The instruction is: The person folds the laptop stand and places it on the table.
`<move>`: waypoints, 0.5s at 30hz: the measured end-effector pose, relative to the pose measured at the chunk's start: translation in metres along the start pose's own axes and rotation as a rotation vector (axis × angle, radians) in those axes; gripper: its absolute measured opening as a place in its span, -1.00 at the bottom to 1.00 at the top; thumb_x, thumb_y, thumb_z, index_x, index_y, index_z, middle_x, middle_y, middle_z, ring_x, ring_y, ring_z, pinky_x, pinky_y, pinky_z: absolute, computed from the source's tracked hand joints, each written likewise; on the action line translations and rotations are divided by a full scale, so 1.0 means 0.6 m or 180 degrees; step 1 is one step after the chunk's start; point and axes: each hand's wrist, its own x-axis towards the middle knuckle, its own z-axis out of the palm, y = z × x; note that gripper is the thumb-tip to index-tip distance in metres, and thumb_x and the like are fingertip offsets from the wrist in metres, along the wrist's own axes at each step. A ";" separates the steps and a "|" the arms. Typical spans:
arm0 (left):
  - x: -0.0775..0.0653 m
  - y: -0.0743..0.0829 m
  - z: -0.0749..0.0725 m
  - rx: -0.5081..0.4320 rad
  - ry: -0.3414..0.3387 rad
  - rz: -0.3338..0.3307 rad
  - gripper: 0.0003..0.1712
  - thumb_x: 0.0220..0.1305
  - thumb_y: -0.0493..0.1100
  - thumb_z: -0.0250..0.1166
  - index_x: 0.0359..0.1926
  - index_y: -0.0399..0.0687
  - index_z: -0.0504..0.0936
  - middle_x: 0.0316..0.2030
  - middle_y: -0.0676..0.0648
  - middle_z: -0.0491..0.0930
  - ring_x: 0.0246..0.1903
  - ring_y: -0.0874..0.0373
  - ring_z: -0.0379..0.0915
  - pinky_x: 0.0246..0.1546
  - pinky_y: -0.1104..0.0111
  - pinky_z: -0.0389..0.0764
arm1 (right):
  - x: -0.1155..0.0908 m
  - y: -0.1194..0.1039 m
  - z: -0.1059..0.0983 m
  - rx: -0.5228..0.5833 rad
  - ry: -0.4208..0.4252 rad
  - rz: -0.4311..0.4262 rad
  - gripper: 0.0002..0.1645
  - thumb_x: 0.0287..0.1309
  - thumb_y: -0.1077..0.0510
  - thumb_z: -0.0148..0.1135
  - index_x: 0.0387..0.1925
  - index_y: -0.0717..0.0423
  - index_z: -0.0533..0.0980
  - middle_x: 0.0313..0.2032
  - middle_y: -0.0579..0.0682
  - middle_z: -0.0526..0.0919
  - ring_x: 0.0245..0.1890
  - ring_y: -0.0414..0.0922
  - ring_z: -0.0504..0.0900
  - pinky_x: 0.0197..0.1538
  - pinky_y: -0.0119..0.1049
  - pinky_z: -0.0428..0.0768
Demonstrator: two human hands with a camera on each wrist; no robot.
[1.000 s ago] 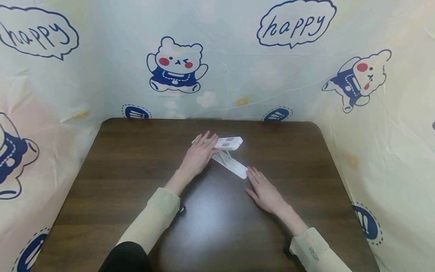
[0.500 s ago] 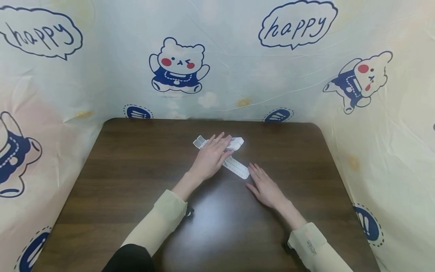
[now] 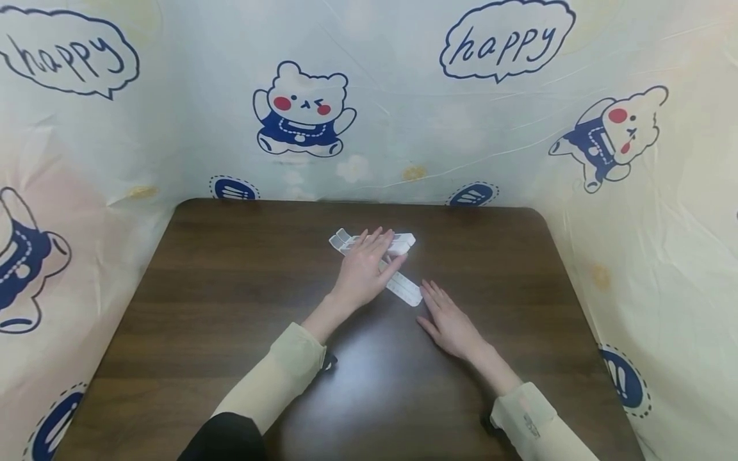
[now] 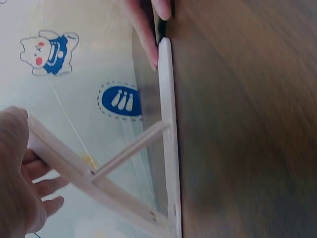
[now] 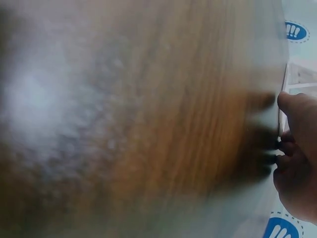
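A white folding stand (image 3: 405,290), which looks like a phone or tablet stand, stands on the table. Its upper plate (image 4: 69,161) is raised at an angle over the flat base (image 4: 168,94), with a thin strut (image 4: 130,150) between them. Over the upper plate lies my left hand (image 3: 362,274), fingers fairly straight, hiding the plate's middle in the head view. My right hand (image 3: 453,328) lies with extended fingers at the base's near right end, the fingertips touching or very close to it. At the plate's left end a small lip (image 3: 341,238) sticks up.
The brown wooden table (image 3: 219,288) reaches round the stand on all sides. Behind and beside it hangs a pale printed cloth (image 3: 392,115) with bears and lettering. Dark wrist devices (image 3: 330,362) sit under the sleeves.
My left hand has moved to the right along the upper plate, uncovering its left end and lip. The right hand and the stand have hardly moved.
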 end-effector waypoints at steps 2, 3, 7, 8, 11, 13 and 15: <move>0.000 0.003 0.001 -0.0075 0.0026 -0.0028 -0.26 0.65 0.19 0.22 0.52 -0.27 0.53 0.47 -0.24 0.59 0.55 -0.17 0.48 0.71 -0.02 0.31 | -0.001 -0.002 0.001 0.0007 -0.0033 -0.0008 -0.11 0.60 -0.05 0.29 0.65 0.36 0.23 0.68 0.32 0.24 0.71 0.27 0.23 0.73 0.22 0.27; 0.000 0.004 0.001 -0.0114 0.0031 -0.0042 -0.27 0.65 0.18 0.22 0.52 -0.26 0.53 0.48 -0.24 0.58 0.54 -0.16 0.49 0.71 -0.02 0.32 | -0.002 -0.003 0.002 0.0000 -0.0055 -0.0012 -0.11 0.60 -0.06 0.28 0.66 0.35 0.23 0.68 0.31 0.23 0.72 0.26 0.22 0.74 0.21 0.26; -0.003 0.000 0.003 -0.0262 0.0047 -0.0064 -0.30 0.63 0.15 0.27 0.53 -0.22 0.54 0.50 -0.21 0.56 0.55 -0.14 0.48 0.71 0.01 0.33 | -0.007 -0.003 0.005 -0.0051 -0.0106 -0.0028 -0.08 0.60 -0.08 0.29 0.67 0.35 0.20 0.69 0.31 0.22 0.73 0.26 0.21 0.74 0.20 0.25; -0.004 -0.002 0.003 -0.0292 0.0043 -0.0070 -0.30 0.63 0.15 0.28 0.53 -0.20 0.54 0.50 -0.20 0.56 0.55 -0.13 0.47 0.71 0.02 0.32 | -0.008 -0.004 0.005 -0.0063 -0.0121 -0.0028 -0.08 0.60 -0.08 0.28 0.67 0.35 0.20 0.70 0.30 0.21 0.73 0.26 0.21 0.75 0.20 0.25; -0.006 -0.006 0.005 -0.0377 0.0049 -0.0068 -0.31 0.61 0.13 0.30 0.53 -0.18 0.55 0.50 -0.20 0.57 0.57 -0.12 0.45 0.71 0.03 0.31 | -0.011 -0.006 0.005 -0.0078 -0.0150 -0.0030 -0.07 0.60 -0.09 0.28 0.68 0.35 0.18 0.71 0.30 0.19 0.73 0.25 0.19 0.75 0.19 0.24; -0.006 -0.009 0.006 -0.0438 0.0078 -0.0038 -0.32 0.60 0.11 0.32 0.52 -0.19 0.55 0.49 -0.20 0.57 0.56 -0.14 0.46 0.71 0.02 0.31 | -0.013 -0.008 0.005 -0.0077 -0.0145 -0.0040 -0.06 0.60 -0.09 0.28 0.68 0.35 0.17 0.71 0.30 0.17 0.74 0.25 0.18 0.75 0.20 0.24; -0.005 -0.012 0.007 -0.0503 0.0126 0.0003 -0.33 0.58 0.08 0.34 0.51 -0.19 0.57 0.48 -0.20 0.58 0.55 -0.16 0.47 0.70 0.00 0.33 | -0.014 -0.011 0.007 -0.0071 -0.0125 -0.0051 -0.06 0.60 -0.08 0.29 0.68 0.36 0.17 0.72 0.29 0.16 0.74 0.25 0.18 0.75 0.20 0.24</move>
